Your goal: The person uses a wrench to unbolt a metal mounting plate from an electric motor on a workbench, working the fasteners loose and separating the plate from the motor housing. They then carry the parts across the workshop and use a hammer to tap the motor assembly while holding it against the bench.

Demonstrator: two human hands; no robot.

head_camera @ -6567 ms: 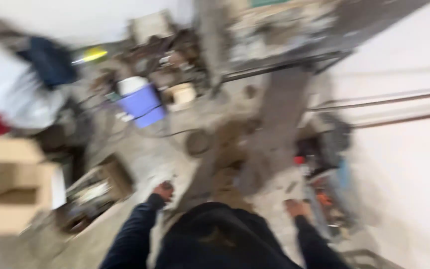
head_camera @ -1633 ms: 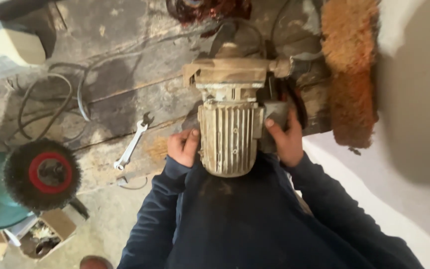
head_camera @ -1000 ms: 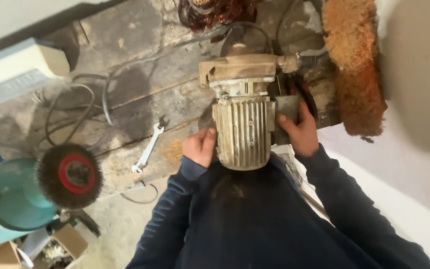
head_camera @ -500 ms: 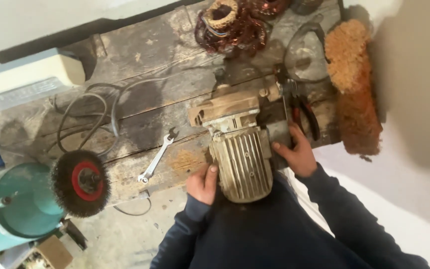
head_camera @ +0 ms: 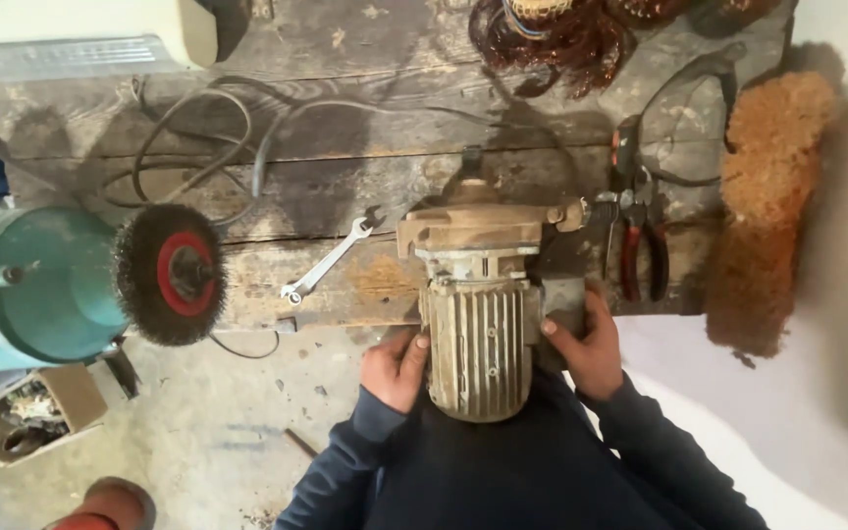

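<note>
Finned electric motor [head_camera: 483, 344] is sitting at the near edge of the wooden workbench [head_camera: 365, 186], ribbed housing hanging toward the person, flanged end w/ dusty tan cap lying on the planks. Left hand [head_camera: 395, 368] is pressing against the motor's left side, fingers curled on the fins; right hand [head_camera: 586, 344] is gripping the motor's right side by the grey terminal box [head_camera: 563, 299], thumb lying on it. Just left of the motor's flange a combination wrench [head_camera: 331, 257] is lying diagonal on the bench. Right of the motor, red-handled pliers [head_camera: 640, 245] are resting, and beyond them a brown fibrous pad [head_camera: 768, 206]. Behind the motor, copper windings [head_camera: 552, 39] are sitting at the bench's far edge. Far left of the motor, black cables [head_camera: 198, 147] are looping, and a teal bench grinder [head_camera: 36, 285] w/ wire wheel [head_camera: 164, 275] is standing off the bench end.
</note>
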